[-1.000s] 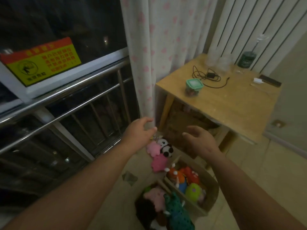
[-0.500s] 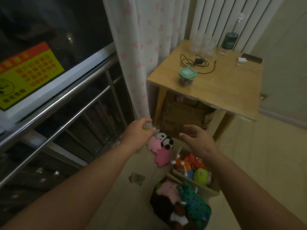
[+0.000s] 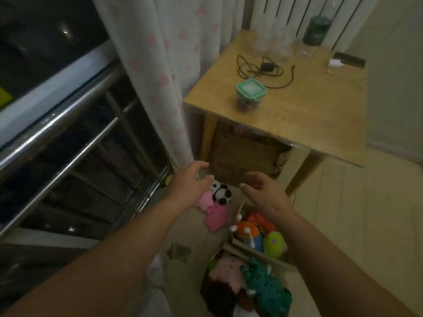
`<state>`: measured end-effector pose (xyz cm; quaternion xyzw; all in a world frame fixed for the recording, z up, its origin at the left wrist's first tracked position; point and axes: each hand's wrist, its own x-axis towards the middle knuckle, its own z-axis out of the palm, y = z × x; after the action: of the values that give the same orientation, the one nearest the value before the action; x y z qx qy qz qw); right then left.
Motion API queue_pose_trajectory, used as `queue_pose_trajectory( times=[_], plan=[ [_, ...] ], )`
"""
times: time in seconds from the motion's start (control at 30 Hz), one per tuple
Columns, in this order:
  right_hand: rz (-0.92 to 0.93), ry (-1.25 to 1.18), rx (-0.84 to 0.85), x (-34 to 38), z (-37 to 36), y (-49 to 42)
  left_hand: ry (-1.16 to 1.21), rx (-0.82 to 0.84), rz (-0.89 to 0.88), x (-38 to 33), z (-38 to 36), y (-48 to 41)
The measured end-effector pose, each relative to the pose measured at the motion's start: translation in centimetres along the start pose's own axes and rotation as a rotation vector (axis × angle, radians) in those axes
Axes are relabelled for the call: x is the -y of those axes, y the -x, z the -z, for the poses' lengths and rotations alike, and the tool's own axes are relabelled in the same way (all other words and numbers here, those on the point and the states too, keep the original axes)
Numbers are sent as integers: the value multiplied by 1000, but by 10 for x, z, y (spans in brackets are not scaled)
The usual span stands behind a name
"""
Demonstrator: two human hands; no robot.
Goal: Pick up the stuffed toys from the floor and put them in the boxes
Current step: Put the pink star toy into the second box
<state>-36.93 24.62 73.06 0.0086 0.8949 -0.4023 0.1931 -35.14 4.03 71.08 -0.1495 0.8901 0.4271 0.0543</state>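
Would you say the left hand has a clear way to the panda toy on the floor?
Probably yes: the left hand is open right beside the panda toy, with nothing between them; the pink toys lie nearer the person.

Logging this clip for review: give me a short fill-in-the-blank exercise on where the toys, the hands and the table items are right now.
1. The panda toy lies on the ____ beside two pink toys.
2. Both hands, left hand and right hand, are ____ and hold nothing.
3. The green-lidded jar stands on the wooden ____.
4. The orange toy lies inside a cardboard ____.

Missing words: floor; open; table; box
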Motion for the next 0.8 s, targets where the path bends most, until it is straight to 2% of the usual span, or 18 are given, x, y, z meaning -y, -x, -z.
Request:
queue_pose_trajectory(
  times=[0.2, 0.47, 0.63, 0.8],
  plan=[
    [-161, -29, -17, -59, -76, -109, -18, 169, 29, 79, -67, -117],
    [-408, -114, -43, -216, -234, -242, 35, 278, 132, 269, -214, -258],
    [-480, -121, -16, -318, -326, -300, -15, 386, 142, 380, -311, -299],
    [-537, -124, 40, -403, -417, -346, -69, 497, 199, 466, -397, -303]
  ],
)
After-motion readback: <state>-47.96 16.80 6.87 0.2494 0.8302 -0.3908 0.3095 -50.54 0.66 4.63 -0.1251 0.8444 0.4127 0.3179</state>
